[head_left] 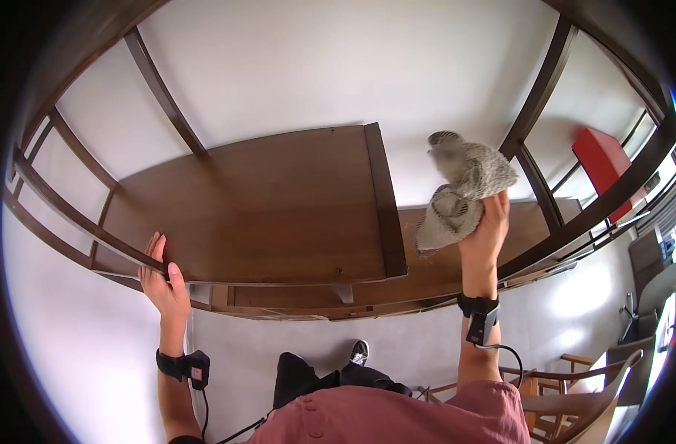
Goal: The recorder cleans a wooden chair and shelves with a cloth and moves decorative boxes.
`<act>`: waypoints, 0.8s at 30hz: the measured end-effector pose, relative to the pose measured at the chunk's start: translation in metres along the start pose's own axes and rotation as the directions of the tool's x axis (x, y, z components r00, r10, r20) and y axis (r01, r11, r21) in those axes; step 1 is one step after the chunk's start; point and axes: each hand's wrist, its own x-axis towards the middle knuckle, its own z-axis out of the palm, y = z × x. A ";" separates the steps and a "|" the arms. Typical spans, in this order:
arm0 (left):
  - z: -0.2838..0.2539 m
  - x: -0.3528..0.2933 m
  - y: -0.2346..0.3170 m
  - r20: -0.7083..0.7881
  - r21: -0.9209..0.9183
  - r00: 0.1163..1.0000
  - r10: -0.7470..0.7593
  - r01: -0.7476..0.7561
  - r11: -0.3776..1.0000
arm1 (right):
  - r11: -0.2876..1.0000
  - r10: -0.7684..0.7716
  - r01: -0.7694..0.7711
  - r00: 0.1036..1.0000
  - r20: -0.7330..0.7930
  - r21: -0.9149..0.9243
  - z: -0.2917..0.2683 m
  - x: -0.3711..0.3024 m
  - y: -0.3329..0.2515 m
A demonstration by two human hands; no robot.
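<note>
My right hand [487,231] is raised at the right, its fingers closed on a crumpled grey cloth [482,172]. The cloth hangs in loose folds above and left of the fingers, one corner blurred. On the left, my left hand [164,285] wraps round the lower end of a dark wooden rail [93,214], at the front edge of a brown shelf board [264,207]. The fingers lie on the far side, with the thumb on the near side. A darker end strip [386,200] closes off the board on its right, left of the cloth.
A lower wooden surface [434,259] extends below and right of the board. Wooden uprights [541,89] rise before a white wall [338,59]. A red box [604,166] sits at the far right. Wooden chairs [586,399] stand at the lower right.
</note>
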 end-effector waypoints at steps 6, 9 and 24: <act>0.000 -0.002 -0.009 -0.007 -0.025 0.997 0.079 -0.079 0.997 | 0.472 0.143 0.400 0.845 0.516 -0.785 0.057 -0.018 -0.017; -0.016 0.004 -0.029 0.074 -0.035 0.975 0.208 -0.206 0.978 | 0.170 0.403 0.771 0.513 0.758 -0.613 0.078 -0.039 -0.002; -0.013 0.005 -0.080 -0.033 -0.148 0.956 0.292 -0.294 0.944 | -0.496 0.538 0.391 0.839 0.078 -0.776 0.172 0.017 0.145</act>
